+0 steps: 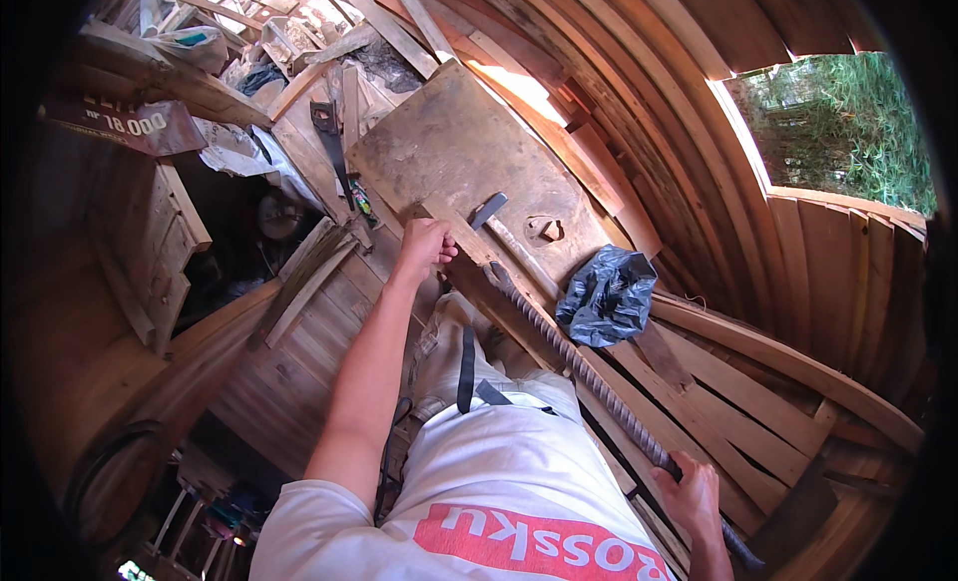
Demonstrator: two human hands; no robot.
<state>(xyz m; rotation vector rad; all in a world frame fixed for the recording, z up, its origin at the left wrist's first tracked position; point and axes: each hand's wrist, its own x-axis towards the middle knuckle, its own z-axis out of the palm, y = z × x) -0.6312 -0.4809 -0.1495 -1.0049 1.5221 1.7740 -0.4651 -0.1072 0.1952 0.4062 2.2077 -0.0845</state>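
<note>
One ribbed steel bar (pixel 589 376) is gripped near its lower end by the right hand (pixel 691 496), whose fingers are closed fully round it; the bar runs up and to the left from that hand, and its upper tip lies against a narrow wooden strip (pixel 469 244). That strip is held by the left hand (pixel 424 247), which is curled shut over its near end, the arm being stretched out ahead of the body. The strip rests on one broad, worn board (pixel 449 142). One chisel (pixel 488 211) with a dark blade is seen just beyond the left hand on the board, and one small wooden block (pixel 549 230) lies near it. One crumpled black plastic bag (pixel 607 296) is set just to the right of the bar. One handsaw (pixel 329 147) lies on the planks left of the board.
</note>
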